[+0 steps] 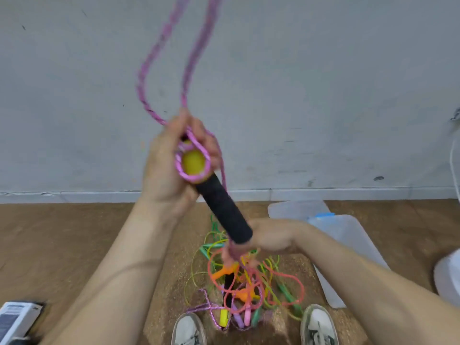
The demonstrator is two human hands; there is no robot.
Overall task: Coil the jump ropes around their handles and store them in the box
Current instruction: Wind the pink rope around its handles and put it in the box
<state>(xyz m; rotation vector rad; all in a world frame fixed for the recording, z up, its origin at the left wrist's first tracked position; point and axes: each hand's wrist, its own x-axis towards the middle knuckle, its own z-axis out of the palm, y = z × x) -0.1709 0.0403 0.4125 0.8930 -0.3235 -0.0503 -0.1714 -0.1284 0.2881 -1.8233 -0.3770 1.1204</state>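
My left hand [166,168] grips the top of a jump rope handle [221,207], black foam with a yellow end, held up in front of the wall. Pink braided rope [164,48] is looped around the yellow end and rises in a long loop out of the top of the frame. My right hand [268,236] holds the lower end of the black handle, with a pink strand running down past its fingers. On the floor between my shoes lies a tangled pile of jump ropes [249,287] in orange, green, yellow, pink and purple.
A clear plastic box [348,232] with a blue clip and its lid [296,207] sit on the floor at right. A white round object [448,277] is at the right edge. A small carton [17,319] lies bottom left. My two shoes [189,329] flank the pile.
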